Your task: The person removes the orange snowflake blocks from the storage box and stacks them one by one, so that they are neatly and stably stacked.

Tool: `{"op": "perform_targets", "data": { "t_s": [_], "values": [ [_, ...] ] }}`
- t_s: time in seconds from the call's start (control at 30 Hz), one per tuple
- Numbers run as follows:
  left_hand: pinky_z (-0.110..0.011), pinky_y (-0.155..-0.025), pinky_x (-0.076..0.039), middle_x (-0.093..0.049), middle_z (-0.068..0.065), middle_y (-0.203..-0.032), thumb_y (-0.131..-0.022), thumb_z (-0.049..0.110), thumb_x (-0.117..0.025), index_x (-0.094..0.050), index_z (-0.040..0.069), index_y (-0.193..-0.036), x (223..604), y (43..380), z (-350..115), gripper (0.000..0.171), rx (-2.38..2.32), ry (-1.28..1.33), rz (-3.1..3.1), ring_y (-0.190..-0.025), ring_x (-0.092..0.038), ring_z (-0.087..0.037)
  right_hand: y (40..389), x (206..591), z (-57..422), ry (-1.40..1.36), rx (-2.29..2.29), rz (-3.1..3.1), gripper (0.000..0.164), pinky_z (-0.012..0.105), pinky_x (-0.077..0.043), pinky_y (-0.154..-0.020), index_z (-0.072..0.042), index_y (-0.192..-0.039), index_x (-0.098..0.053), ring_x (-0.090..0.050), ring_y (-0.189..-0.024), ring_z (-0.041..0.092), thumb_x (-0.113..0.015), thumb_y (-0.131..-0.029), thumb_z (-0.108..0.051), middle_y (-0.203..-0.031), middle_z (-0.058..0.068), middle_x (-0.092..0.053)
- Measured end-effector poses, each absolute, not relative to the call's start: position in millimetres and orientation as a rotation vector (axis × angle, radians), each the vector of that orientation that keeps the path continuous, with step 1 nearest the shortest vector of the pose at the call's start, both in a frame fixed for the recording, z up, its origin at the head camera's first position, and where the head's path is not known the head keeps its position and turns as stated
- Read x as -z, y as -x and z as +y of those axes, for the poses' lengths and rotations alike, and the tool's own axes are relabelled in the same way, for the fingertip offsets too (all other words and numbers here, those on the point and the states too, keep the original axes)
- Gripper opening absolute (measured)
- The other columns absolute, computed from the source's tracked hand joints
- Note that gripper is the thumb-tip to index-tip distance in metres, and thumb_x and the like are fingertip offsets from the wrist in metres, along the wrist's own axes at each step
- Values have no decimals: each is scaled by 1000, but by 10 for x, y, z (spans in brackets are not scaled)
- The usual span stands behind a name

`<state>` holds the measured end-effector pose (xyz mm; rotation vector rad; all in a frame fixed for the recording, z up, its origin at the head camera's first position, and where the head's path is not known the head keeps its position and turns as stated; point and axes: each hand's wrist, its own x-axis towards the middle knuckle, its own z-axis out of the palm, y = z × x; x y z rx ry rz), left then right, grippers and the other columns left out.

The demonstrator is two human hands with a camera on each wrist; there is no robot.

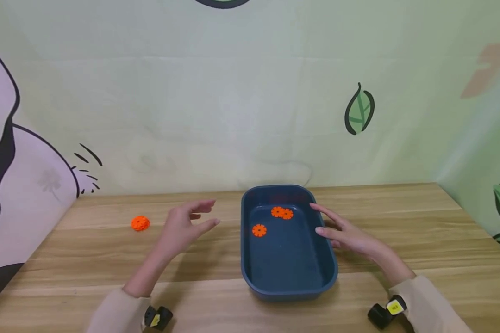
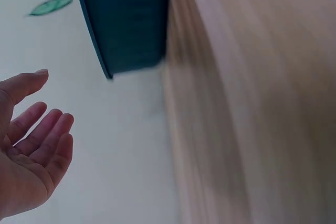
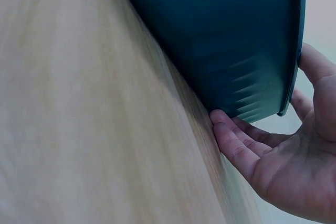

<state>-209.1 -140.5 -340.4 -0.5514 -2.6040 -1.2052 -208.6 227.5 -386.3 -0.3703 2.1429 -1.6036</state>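
Note:
A dark blue rectangular bin point(image 1: 289, 293) with rounded corners stands on the table. Inside lie three orange notched plastic discs: two overlapping discs point(image 1: 287, 214) toward the back and one disc point(image 1: 259, 230) near the left wall. My right hand point(image 1: 352, 236) touches the bin's right side, thumb and index finger at the rim. In the right wrist view its other fingertips point(image 3: 228, 129) rest low against the outer wall. My left hand point(image 1: 187, 229) hovers left of the bin, fingers loosely bent and apart, holding nothing. Farther left sits a small pile of orange notched discs point(image 1: 140, 223).
The wood-grain table point(image 1: 208, 305) ends at a pale green backdrop point(image 1: 171, 106) printed with cartoon leaves and a large figure at left. Each sleeve point(image 1: 118, 312) has a small black camera point(image 1: 158, 318) strapped at its wrist.

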Motion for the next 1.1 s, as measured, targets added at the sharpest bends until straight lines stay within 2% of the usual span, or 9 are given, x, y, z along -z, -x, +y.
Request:
{"op": "perform_targets", "data": {
  "t_s": [0.43,0.73,0.97,1.1],
  "values": [
    [-36,-82,-50,-64,-7,-110,-75,15,-75,-60,8,-119,3346,2122,-807,47,1345,723,-2608,-98,-60,-23,2113,3852,2279,366,1608,2139,66,54,-37,-94,-28,-146,-14,-20,-130,47,-52,-93,-30,-150,21,-3],
    [-36,-85,-48,-61,-6,-116,-75,13,-75,-58,7,-120,3407,2237,-577,49,1331,755,-2690,-100,-60,-20,2115,3869,2286,356,1596,2152,65,55,-37,-94,-29,-146,-14,-20,-130,47,-52,-93,-30,-150,20,-3],
    [-36,-88,-46,-57,-11,-122,-78,15,-72,-52,4,-126,3429,2299,-438,54,965,897,-2926,-106,-55,-23,2099,3866,2281,358,1601,2147,65,56,-36,-94,-28,-146,-14,-21,-130,47,-52,-93,-30,-150,21,-4],
    [-35,-88,-46,-59,-12,-119,-79,13,-70,-54,2,-123,3439,2355,-358,49,594,1003,-2999,-105,-56,-23,2096,3870,2276,362,1601,2147,65,57,-35,-95,-28,-146,-14,-20,-130,47,-52,-93,-30,-150,20,-4]
  ]
}}
